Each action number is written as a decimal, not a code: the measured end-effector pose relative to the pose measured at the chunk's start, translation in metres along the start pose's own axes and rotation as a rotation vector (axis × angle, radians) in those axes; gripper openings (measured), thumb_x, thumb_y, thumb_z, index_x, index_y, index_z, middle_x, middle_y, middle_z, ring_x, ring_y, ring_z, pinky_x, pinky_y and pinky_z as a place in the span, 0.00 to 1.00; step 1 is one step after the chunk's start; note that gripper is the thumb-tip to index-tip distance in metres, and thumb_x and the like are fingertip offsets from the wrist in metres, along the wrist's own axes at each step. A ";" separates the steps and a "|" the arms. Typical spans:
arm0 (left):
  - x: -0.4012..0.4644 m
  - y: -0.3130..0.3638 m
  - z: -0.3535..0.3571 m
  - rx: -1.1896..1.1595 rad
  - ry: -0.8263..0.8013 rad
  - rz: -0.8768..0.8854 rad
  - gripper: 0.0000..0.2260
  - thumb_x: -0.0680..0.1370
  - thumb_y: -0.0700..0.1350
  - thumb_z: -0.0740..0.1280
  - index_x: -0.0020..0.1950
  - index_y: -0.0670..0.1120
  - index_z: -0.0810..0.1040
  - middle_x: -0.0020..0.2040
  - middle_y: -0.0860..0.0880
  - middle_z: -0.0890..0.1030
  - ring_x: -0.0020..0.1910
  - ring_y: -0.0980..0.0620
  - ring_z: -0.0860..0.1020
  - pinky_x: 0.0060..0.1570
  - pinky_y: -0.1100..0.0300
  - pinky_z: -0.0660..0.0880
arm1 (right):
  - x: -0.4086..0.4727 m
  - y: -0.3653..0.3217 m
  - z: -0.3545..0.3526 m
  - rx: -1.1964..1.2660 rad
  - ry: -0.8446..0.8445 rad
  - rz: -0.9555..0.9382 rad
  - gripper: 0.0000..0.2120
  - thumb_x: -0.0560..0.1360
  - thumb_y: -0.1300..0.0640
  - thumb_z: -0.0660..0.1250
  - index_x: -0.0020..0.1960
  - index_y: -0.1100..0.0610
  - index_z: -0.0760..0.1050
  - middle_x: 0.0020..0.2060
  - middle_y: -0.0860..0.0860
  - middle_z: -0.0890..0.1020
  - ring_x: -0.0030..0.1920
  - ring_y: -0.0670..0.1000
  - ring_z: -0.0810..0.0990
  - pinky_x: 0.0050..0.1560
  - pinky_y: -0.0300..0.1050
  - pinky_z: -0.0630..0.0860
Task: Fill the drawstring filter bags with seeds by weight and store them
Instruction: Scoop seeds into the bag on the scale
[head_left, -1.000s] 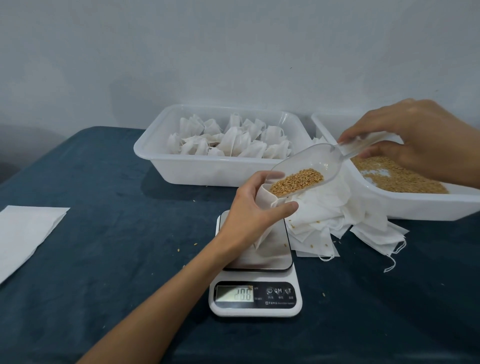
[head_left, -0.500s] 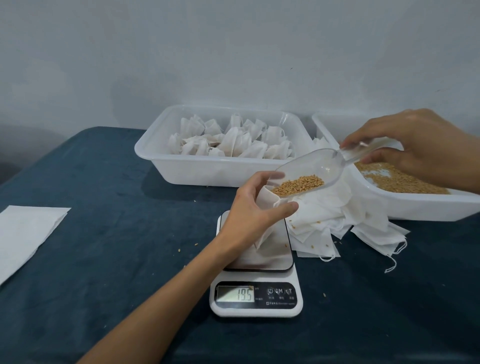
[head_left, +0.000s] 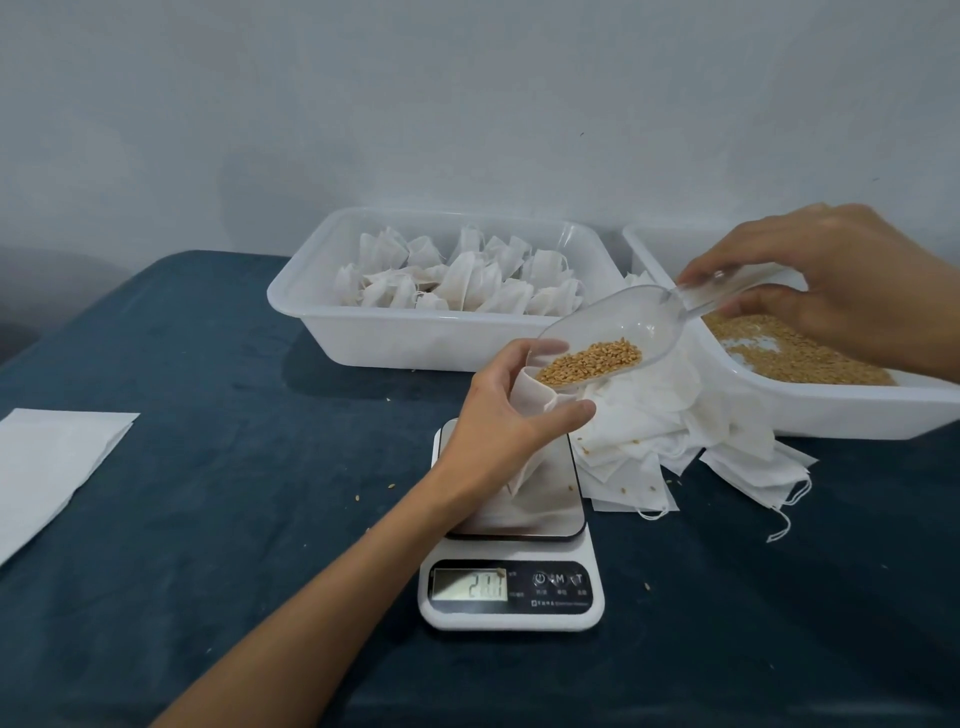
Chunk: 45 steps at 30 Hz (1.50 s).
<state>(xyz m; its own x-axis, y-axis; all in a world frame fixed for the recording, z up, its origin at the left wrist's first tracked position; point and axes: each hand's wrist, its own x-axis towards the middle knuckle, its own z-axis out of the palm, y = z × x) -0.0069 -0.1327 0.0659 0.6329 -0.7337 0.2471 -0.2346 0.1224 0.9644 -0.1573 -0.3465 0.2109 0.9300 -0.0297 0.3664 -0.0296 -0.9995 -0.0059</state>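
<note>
Filter bag: the filter bag (head_left: 524, 410) stands on the scale (head_left: 511, 525) at the centre of the frame, its mouth held open and facing up and to the right.
Left hand: the left hand (head_left: 498, 415) curls round the bag's upper part, thumb on the near side and fingers behind, keeping the mouth spread.
Right hand: the right hand (head_left: 831, 286), at the right of the frame, pinches the handle of the clear scoop (head_left: 613, 338) between thumb and fingertips.
Scoop: its long axis runs from upper right down to lower left; the open lip sits right at the bag's mouth, tilted down, with a pile of seeds (head_left: 589, 361) gathered near the lip.
Scale reading: the display is lit, but the digits are too blurred to read with certainty.
Done: the tray (head_left: 322, 317) in the upper middle already holds many filled, drawn bags.
Left: this bag looks only part filled, since seeds remain in the scoop; it is not yet drawn shut or stored.
Stock: a heap of empty bags (head_left: 675, 431) lies right of the scale, so I judge many rounds remain.
Seed supply: the seed tray (head_left: 841, 410) at the right edge holds a thin layer of grain.
</note>
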 end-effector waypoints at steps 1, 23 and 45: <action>0.000 0.000 0.000 -0.008 -0.002 -0.001 0.22 0.72 0.48 0.79 0.64 0.58 0.80 0.62 0.59 0.81 0.67 0.52 0.78 0.71 0.44 0.72 | 0.000 0.000 0.000 -0.001 -0.001 0.011 0.17 0.71 0.64 0.76 0.57 0.50 0.83 0.48 0.45 0.85 0.47 0.50 0.79 0.52 0.41 0.67; -0.001 -0.003 -0.001 -0.028 -0.009 -0.008 0.23 0.72 0.47 0.79 0.65 0.58 0.79 0.63 0.55 0.82 0.64 0.52 0.80 0.69 0.44 0.75 | -0.006 -0.006 0.005 -0.026 0.027 0.010 0.16 0.69 0.68 0.77 0.56 0.57 0.84 0.48 0.50 0.85 0.46 0.53 0.80 0.53 0.36 0.63; -0.002 -0.003 -0.003 -0.120 -0.030 -0.015 0.24 0.72 0.42 0.79 0.66 0.52 0.78 0.49 0.53 0.85 0.53 0.52 0.83 0.61 0.50 0.80 | -0.017 0.032 0.028 0.562 -0.089 0.251 0.15 0.73 0.61 0.74 0.55 0.45 0.82 0.53 0.41 0.86 0.57 0.39 0.82 0.57 0.27 0.73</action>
<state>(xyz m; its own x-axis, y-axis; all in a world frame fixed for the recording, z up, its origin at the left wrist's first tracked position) -0.0052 -0.1302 0.0628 0.6128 -0.7556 0.2315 -0.1345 0.1889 0.9727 -0.1642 -0.3779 0.1783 0.9474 -0.2401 0.2116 -0.0761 -0.8112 -0.5799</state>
